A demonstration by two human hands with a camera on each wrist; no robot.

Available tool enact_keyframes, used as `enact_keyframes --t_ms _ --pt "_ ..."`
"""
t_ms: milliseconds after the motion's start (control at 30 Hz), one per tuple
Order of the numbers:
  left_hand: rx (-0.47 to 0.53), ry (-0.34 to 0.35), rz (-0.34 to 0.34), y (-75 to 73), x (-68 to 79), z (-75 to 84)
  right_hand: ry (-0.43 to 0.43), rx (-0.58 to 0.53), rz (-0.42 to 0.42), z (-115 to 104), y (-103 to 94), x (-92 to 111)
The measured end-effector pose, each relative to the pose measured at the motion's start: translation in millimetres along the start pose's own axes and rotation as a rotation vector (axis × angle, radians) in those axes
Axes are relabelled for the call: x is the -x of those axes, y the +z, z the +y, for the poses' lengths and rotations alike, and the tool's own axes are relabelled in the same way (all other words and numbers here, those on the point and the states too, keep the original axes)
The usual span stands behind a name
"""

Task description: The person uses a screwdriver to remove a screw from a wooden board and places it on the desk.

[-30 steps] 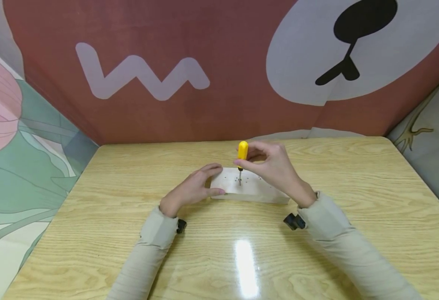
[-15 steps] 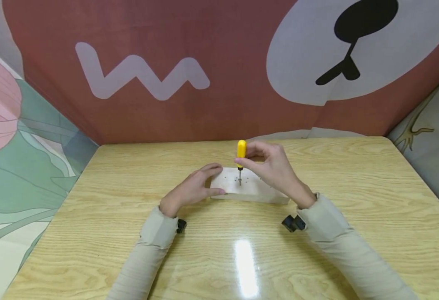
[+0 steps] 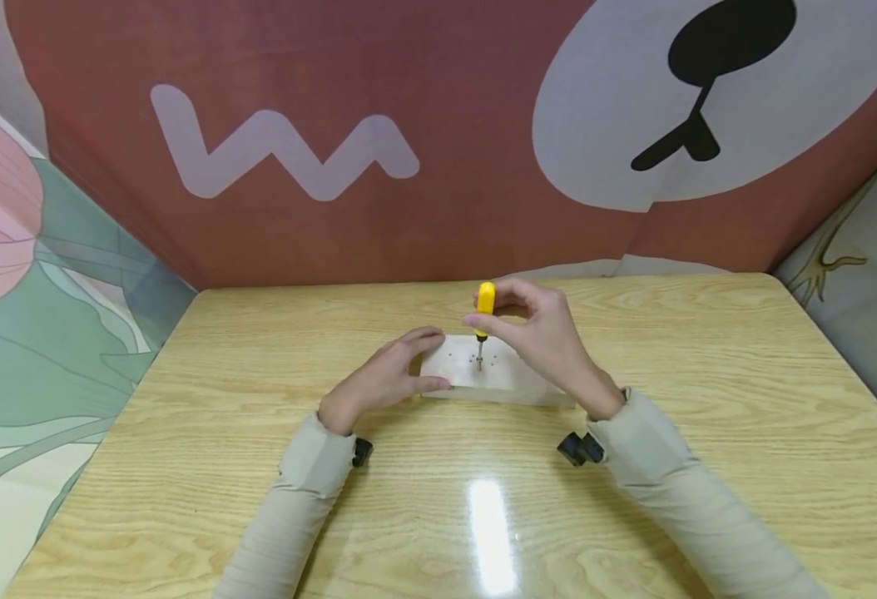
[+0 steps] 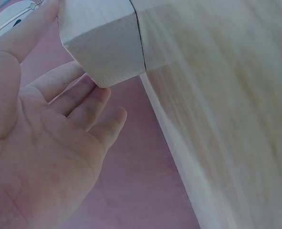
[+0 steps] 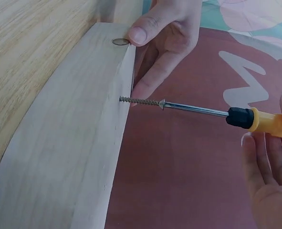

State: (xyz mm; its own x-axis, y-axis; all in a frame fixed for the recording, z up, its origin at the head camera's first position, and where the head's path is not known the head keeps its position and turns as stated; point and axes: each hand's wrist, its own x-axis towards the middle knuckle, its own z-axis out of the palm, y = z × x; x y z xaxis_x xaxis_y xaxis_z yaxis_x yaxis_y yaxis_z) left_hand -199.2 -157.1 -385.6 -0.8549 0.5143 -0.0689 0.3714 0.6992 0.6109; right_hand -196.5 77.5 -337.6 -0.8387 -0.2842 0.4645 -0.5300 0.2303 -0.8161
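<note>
A pale wooden block [image 3: 509, 379] lies lengthwise on the table, with small holes in its upper face. At its left end my left hand [image 3: 386, 374] grips it, thumb on the near edge and fingers at the far edge. My right hand [image 3: 554, 341] pinches the yellow handle of a screwdriver [image 3: 486, 299] between thumb and fingers. In the right wrist view, the shaft tip meets the head of a screw [image 5: 143, 101]. That screw stands nearly upright in the block, most of its thread showing. The left wrist view shows the block's end beside the fingers.
The wood-grain table [image 3: 259, 449] reaches back to a red wall [image 3: 334, 241] with a printed cartoon face. Small dark wrist cameras hang below both cuffs. A dark oval mark [image 5: 120, 42] shows on the block's side near the left thumb.
My right wrist and forearm have shifted slightly left, and the thumb has slid a little across the screwdriver handle, which wavers slightly. The left hand and block stay in place.
</note>
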Motion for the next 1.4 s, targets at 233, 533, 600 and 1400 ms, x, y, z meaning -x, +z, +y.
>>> enact_keyframes --t_ms 233,533,600,1400 --pt "-0.002 -0.001 -0.002 0.1 -0.1 0.1 0.009 -0.037 0.035 -1.5 -1.2 -0.2" --pt "-0.013 0.007 -0.004 0.0 -1.3 -0.1 -0.026 -0.042 -0.029 -5.6 -0.9 0.6" --pt "-0.013 0.0 -0.008 -0.3 -1.4 -0.2 -0.018 -0.049 -0.039 -5.9 -0.6 1.3" --pt "-0.009 -0.021 -0.016 -1.1 -1.2 1.7 0.084 -0.076 -0.024 -7.7 -1.5 -0.2"
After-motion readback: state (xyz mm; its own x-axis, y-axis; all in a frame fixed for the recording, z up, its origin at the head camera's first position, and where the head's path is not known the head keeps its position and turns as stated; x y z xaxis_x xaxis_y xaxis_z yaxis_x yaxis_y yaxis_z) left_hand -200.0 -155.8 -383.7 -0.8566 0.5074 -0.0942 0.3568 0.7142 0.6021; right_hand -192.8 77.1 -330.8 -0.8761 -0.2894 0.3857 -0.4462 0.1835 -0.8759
